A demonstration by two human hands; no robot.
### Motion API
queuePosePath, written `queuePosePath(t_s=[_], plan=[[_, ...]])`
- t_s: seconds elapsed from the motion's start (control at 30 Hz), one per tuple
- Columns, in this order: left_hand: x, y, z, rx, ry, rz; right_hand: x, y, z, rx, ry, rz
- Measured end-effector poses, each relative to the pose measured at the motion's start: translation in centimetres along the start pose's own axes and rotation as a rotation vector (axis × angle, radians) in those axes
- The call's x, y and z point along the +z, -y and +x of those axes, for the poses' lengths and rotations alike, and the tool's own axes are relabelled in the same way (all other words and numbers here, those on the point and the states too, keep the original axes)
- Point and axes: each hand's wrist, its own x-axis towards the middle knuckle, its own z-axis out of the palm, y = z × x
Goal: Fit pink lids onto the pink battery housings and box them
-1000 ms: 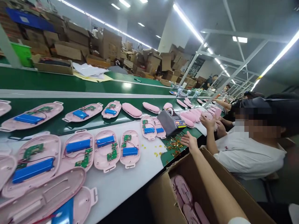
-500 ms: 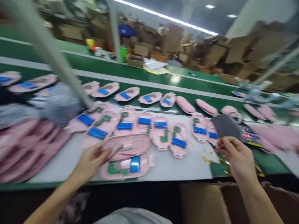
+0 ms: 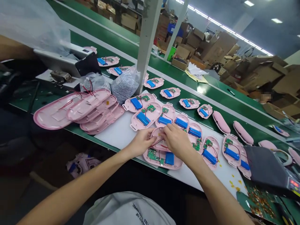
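Note:
My left hand [image 3: 142, 143] grips the left edge of a pink plastic shell half [image 3: 161, 144], its inner side up, with thin red wires inside. My right hand [image 3: 176, 141] is over the same shell, fingers bent and pressed together against its inside; what they pinch, if anything, is hidden. Below the held shell lies another pink shell half [image 3: 151, 162] with a green circuit board [image 3: 153, 155] and a blue battery [image 3: 169, 158]. More open shells with boards and blue batteries, such as a shell half [image 3: 146, 115], lie around my hands on a white sheet [image 3: 117, 132].
Stacked pink shell halves [image 3: 53, 114] stand left, by a plastic bag of small grey parts [image 3: 125, 86]. A metal post [image 3: 146, 47] rises beyond. Yellow pieces [image 3: 236, 184] and a dark device with a red display [image 3: 267, 165] are right. Shells line the green belt [image 3: 131, 56].
My right hand has come from the yellow pieces at the right to the shell in my left hand, and now touches its inside. The view has turned left.

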Motion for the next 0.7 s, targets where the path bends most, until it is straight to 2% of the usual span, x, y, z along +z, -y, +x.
queuePosePath(t_s=[0.13, 0.2, 0.37, 0.47, 0.6, 0.7], plan=[[0.0, 0.1, 0.1, 0.006, -0.01, 0.018, -1.5, 0.3, -0.3, 0.043, 0.029, 0.178], [0.0, 0.2, 0.0, 0.016, 0.013, 0.028, -1.7, 0.4, -0.3, 0.027, 0.037, 0.16], [0.1, 0.3, -0.1, 0.031, 0.008, 0.033, -0.1, 0.7, 0.2, -0.02, -0.012, -0.031], [0.1, 0.4, -0.2, 0.022, 0.013, 0.026, 0.7, 0.9, 0.5, 0.0, -0.064, -0.061], [0.2, 0.6, -0.2, 0.025, 0.01, 0.032, 0.4, 0.6, 0.4, 0.073, -0.061, 0.117], [0.2, 0.6, -0.2, 0.027, -0.014, 0.034, -0.3, 0.2, 0.3, 0.047, -0.005, 0.224]])
